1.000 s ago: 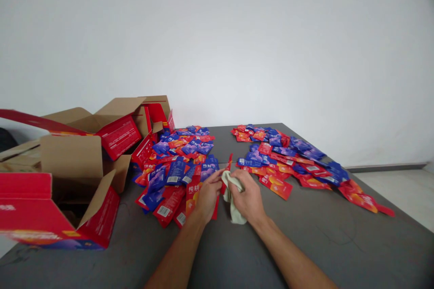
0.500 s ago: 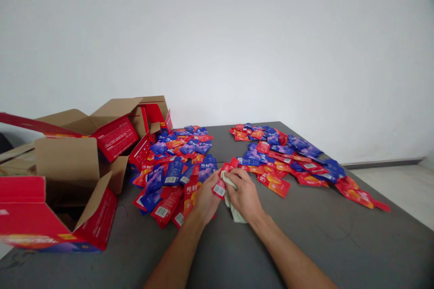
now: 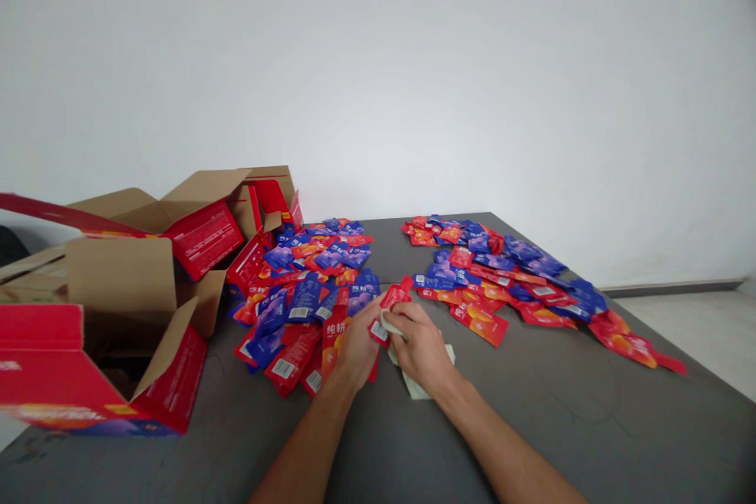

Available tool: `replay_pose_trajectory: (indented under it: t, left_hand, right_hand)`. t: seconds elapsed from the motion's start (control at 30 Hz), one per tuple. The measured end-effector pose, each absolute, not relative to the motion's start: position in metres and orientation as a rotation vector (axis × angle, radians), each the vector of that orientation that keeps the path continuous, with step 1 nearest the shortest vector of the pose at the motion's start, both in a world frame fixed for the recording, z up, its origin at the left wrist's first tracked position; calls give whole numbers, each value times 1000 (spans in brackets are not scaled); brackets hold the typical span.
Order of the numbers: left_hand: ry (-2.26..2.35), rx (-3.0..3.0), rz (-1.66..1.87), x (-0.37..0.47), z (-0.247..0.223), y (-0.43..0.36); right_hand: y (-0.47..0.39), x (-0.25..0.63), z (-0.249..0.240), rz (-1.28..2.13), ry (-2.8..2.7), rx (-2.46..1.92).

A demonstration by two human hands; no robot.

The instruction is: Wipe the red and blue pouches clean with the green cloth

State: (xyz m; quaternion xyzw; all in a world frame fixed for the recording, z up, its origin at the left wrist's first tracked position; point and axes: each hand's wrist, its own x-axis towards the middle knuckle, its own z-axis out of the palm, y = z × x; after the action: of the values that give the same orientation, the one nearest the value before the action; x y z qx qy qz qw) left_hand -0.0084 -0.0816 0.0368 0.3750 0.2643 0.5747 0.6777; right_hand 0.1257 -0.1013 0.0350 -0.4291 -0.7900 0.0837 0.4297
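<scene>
Near the middle of the table, my left hand [image 3: 358,348] is closed on a small red pouch [image 3: 397,294] with a white barcode label. My right hand [image 3: 420,346] grips a pale green cloth [image 3: 414,389] and presses it against the pouch's face. Part of the cloth hangs below my right hand, and my fingers cover part of the pouch. Just left of my left hand lies a heap of red and blue pouches [image 3: 302,301]. To the right of my right hand, more red and blue pouches [image 3: 479,323] are spread out.
Open red cardboard boxes [image 3: 192,378] crowd the left side, with brown flaps sticking out. The grey table [image 3: 508,425] runs back to a white wall [image 3: 378,79]. Along the table's right edge stretches a line of pouches [image 3: 626,342].
My right hand has shifted slightly down and left over the pouch, rubbing with the cloth. More of the cloth now shows right of the wrist. My left hand keeps its hold.
</scene>
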Motion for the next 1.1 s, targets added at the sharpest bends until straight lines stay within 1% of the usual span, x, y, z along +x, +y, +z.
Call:
replay_pose_trajectory:
  t: [0.13,0.37,0.43,0.57,0.63,0.7,0.87,0.93,1.1]
  left_hand:
    - [892,1129,1376,-15,34,-77]
    - [1448,1835,1458,-33,35,-71]
    - [1631,1991,1424,-41,31,-66]
    - [1906,2085,1320,-51,22,-59]
    - [1915,2118,1337,-49,20,-60]
    - [1820,2148,1358,-41,20,-62]
    - [1320,2151,1238,-9,14,-74]
    - [1212,2157,1167,0,9,-78]
    - [1268,2316,927,2,1,-80]
  right_hand:
    - [-106,121,35,226,-2046,-1060]
    - [-105,127,30,187,-2102,-1333]
    - [-105,129,30,144,-2146,-1436]
    - [-105,134,28,18,-2199,-1681]
    - [-104,137,28,-21,-2170,-1730]
    - [-101,141,28,-28,-2127,-1710]
    - [-83,159,27,-43,-1913,-1695]
    - [-73,171,24,-75,-1838,-1719]
    - [-55,198,10,-153,-1769,-1820]
